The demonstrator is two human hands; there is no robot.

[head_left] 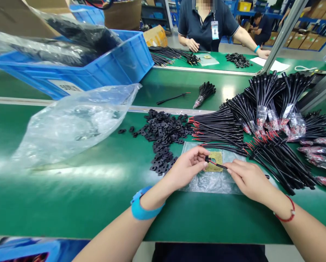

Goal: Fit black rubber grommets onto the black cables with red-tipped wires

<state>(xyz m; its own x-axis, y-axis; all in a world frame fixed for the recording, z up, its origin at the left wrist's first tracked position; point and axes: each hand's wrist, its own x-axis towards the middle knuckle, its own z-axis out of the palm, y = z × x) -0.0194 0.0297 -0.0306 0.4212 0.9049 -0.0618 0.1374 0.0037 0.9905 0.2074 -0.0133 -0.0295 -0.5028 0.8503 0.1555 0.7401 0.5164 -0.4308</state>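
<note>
Left hand (186, 168) fingers nearly closed, pinching small black connector (206, 158); right hand (250, 181) pinching red-black wire (216, 165). Wire seems light, soft, bends easily; better hold near connector. Held over tan card (216, 155), black cable bundle (217, 127) at 12 o'clock.

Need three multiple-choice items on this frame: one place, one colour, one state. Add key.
1. Where do the flat black holed pieces lie?
A) in the blue crate
B) on the green workbench, left of the wire bundles
C) on the paper sheet

2. What colour is the band on the left wrist?
A) red
B) white
C) blue

3. The short red-and-black wire is:
A) held between both hands
B) lying in the clear bag
C) hanging off the bench

Key:
1 B: the pile sits on the green surface.
2 C: the band shows blue.
3 A: the left hand and right hand pinch it over the tan pad.
</note>
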